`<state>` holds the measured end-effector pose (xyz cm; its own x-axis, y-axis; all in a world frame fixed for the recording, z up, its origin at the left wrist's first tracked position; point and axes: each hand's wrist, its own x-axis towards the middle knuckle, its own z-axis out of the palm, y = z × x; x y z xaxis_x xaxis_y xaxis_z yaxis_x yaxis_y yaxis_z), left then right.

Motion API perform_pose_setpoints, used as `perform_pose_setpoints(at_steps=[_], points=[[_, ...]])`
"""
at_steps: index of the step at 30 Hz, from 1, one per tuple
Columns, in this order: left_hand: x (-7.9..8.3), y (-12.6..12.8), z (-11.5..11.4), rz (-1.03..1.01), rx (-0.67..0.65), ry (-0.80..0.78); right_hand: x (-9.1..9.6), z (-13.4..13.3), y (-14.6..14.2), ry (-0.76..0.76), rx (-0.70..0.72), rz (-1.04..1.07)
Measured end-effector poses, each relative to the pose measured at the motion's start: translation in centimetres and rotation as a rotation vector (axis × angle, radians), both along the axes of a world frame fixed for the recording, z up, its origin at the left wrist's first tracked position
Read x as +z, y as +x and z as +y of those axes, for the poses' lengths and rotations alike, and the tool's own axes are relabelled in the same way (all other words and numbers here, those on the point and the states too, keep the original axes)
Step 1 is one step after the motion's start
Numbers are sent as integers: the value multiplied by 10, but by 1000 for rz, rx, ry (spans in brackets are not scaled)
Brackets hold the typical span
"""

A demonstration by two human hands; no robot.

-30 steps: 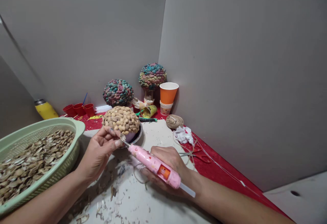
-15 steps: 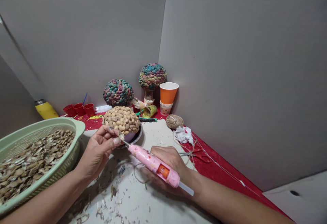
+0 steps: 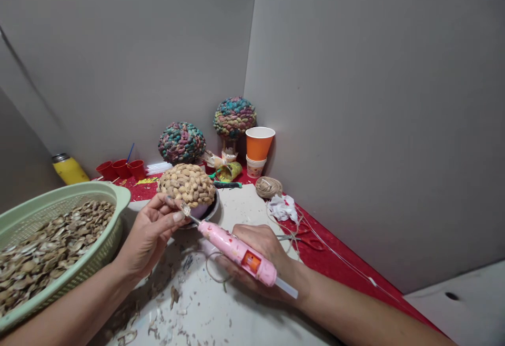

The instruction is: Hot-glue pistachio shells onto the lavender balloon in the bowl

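Between thumb and fingers, my left hand [image 3: 153, 227] pinches a small piece of shell [image 3: 185, 209]. My right hand [image 3: 260, 254] is wrapped round a pink hot glue gun [image 3: 232, 248], whose metal nozzle meets the shell piece or sits right at it. A clear glue stick [image 3: 286, 287] pokes out of the gun's rear. Just beyond my left fingers, a ball covered in tan shells [image 3: 187, 183] rests in a dark bowl [image 3: 215, 209], its purple underside partly bare.
At left stands a green basket [image 3: 124, 196] of shells. Behind are two coloured shell balls [image 3: 181, 143], red cups [image 3: 120, 168], an orange cup [image 3: 259, 145] and a yellow bottle [image 3: 70, 170]. Twine [image 3: 269, 187], crumpled tissue [image 3: 283, 208] and scissors [image 3: 311, 242] lie right; shell scraps litter the board [image 3: 240, 309].
Hardly anything differs. The whole view has shifted very slightly, and both hands keep the shell piece and the glue gun nozzle together.
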<state>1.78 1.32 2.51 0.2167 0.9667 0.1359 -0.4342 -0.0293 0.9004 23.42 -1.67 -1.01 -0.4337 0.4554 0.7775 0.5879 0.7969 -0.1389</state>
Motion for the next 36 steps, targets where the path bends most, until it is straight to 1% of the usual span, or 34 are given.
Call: perform_pose_setpoints(at_steps=[8,15,18,22,26,29,32,34,36], points=[[1,0,0,4,-11,-16,2,0,1,-22,19,19],[1,-1,-2,8,8,-22,-5,2,2,-76,12,20],[2,0,-2,9,8,-25,-6,3,3,-70,7,4],[1,0,-1,5,-5,-25,-4,3,2,-59,-16,-28],[1,-1,-1,6,-11,-27,-2,2,2,-64,-20,15],[1,-1,-3,9,-6,-19,-1,2,4,-51,-54,34],[-1,2,-9,34,-29,3,1,6,9,-73,-103,103],[-5,5,-17,65,-66,27,1,11,13,-112,-142,152],[-11,9,-26,98,-130,44,2,17,19,-158,-196,174]])
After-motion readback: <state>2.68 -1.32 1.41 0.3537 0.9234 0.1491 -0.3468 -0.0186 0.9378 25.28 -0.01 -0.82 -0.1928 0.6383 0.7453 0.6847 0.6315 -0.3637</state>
